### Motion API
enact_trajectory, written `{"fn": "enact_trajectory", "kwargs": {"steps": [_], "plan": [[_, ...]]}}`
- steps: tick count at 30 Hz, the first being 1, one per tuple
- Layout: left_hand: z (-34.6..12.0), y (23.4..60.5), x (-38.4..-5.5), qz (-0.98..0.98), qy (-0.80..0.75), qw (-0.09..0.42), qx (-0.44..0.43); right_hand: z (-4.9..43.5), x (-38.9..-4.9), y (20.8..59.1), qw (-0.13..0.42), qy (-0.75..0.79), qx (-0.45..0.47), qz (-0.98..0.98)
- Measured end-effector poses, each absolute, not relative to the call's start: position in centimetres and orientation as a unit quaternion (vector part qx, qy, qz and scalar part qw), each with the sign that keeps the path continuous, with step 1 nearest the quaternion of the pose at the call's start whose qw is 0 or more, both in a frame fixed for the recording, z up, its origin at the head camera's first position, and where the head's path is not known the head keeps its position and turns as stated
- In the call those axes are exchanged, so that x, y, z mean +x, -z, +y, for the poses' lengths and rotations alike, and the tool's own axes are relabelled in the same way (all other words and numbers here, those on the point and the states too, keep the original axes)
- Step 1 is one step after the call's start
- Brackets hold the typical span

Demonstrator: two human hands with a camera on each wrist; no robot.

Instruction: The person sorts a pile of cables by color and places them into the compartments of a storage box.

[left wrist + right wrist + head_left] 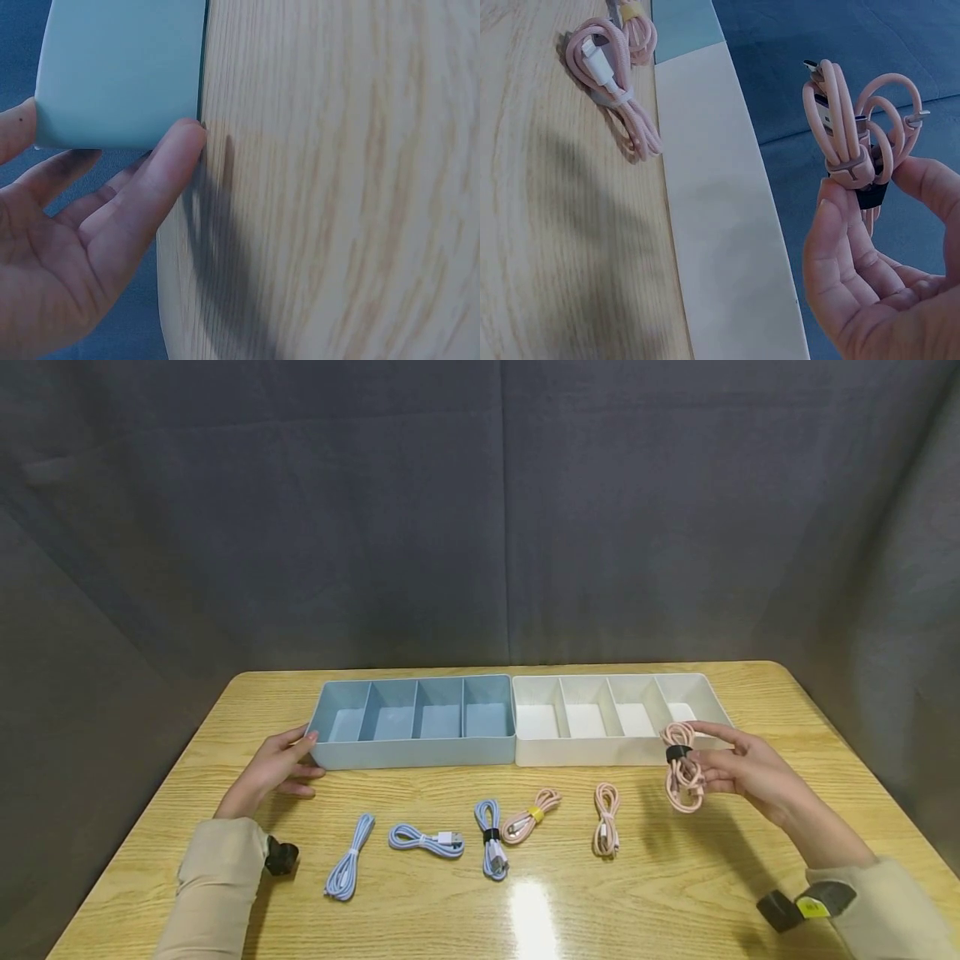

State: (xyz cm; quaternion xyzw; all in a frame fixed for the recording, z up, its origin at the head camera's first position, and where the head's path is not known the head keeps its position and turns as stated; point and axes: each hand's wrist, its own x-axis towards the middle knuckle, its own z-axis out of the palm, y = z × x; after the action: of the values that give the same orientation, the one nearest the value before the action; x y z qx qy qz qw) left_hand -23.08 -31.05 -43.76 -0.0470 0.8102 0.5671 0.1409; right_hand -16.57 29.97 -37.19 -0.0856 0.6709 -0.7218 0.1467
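Pink cable (680, 768), one coil in one black strap (678, 752), is what I have in the right hand (753, 770); in my head view it hangs over the worktop (420, 918), in front of the white box (585, 752) near its right end. Both hands show, well apart: the right one pinches that coil, and the left hand (273, 768), fingers reaching out, touches the left end of the blue box (412, 756). Those two boxes stand end to end, touching, with four compartments each. Before them I count five cables lying down: three blue cables (426, 842) to the left and two pink ones (606, 822) to the right. One blue cable wears a black strap and lies just beside the pink one with a yellow tie (536, 813).

Through my left wrist view I get the blue box's end, with one finger against its upper edge and another at the opposite edge, next to the worktop.

My right wrist view shows the coil clamped between thumb and fingertips, at least three connectors sticking out. Two pink cables lie by the white box, one with a white plug (598, 64), and a bit of the blue box shows above.
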Motion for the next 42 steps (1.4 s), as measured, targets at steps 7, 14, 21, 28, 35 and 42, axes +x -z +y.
{"fn": "enact_trajectory", "kwargs": {"steps": [7,14,21,28,35,42], "plan": [[-30.0,41.9,-22.0,0.815,-0.560,0.141,-0.045,29.6,-17.0,37.2,0.143,0.733,-0.097,0.658],[-29.3,41.0,-21.5,0.821,-0.552,0.138,-0.042,29.2,-17.2,37.2,0.136,0.739,-0.102,0.652],[-29.2,40.9,-21.7,0.821,-0.550,0.146,-0.041,28.9,-17.5,37.1,0.132,0.750,-0.104,0.640],[-31.0,43.7,-23.1,0.810,-0.565,0.144,-0.061,28.3,-18.1,37.1,0.127,0.753,-0.119,0.635],[-31.1,43.6,-23.0,0.811,-0.565,0.145,-0.052,27.9,-18.6,36.7,0.125,0.753,-0.115,0.636],[-29.7,41.1,-21.6,0.817,-0.554,0.152,-0.039,27.6,-19.1,36.2,0.125,0.763,-0.112,0.624]]}}
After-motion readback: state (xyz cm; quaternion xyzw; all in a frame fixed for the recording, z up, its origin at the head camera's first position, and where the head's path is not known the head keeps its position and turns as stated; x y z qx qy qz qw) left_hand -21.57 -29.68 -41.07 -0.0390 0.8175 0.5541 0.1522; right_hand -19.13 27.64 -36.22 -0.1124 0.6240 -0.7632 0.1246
